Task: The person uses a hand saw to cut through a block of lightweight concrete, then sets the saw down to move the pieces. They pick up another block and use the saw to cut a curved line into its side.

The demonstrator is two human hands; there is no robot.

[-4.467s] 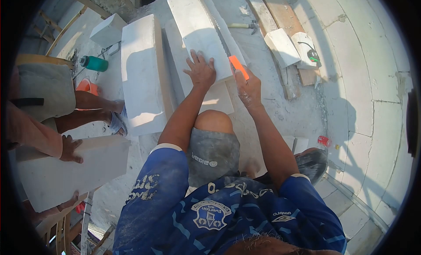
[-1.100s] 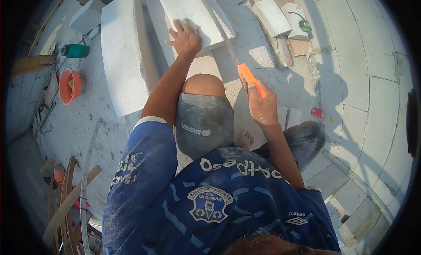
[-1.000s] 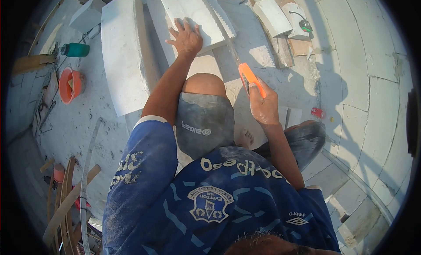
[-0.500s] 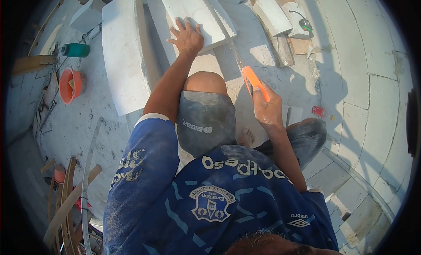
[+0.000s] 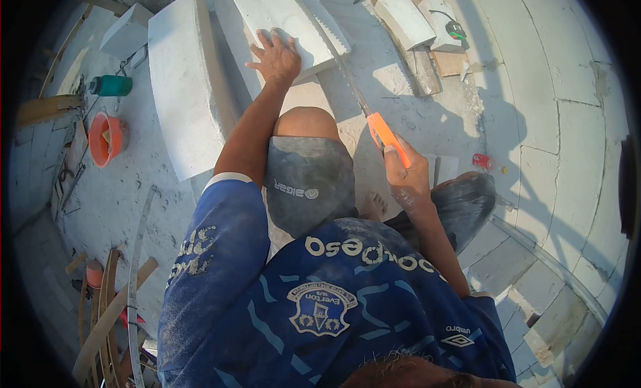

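My left hand [image 5: 277, 58] lies flat with spread fingers on top of a white block [image 5: 284, 13]. My right hand [image 5: 406, 172] is wrapped round the orange handle of a hand saw [image 5: 382, 131]. The saw's blade runs up and to the left, along the right side of the block, where a toothed white edge [image 5: 327, 26] shows. Part of the blade is hard to make out against the block. Below the block, my bent knee [image 5: 306, 123] is close to its near end.
A long white block [image 5: 187, 88] stands left of my arm. Further left are a teal bottle [image 5: 111, 86] and an orange bucket [image 5: 105, 138]. At upper right, a tape measure [image 5: 455, 30] rests on a smaller block [image 5: 441, 44]. A red can [image 5: 481, 162] lies near my right leg.
My right hand and the saw have moved back toward my body, and more blade shows past the block. My left hand stays on the block; the whole view has shifted slightly.
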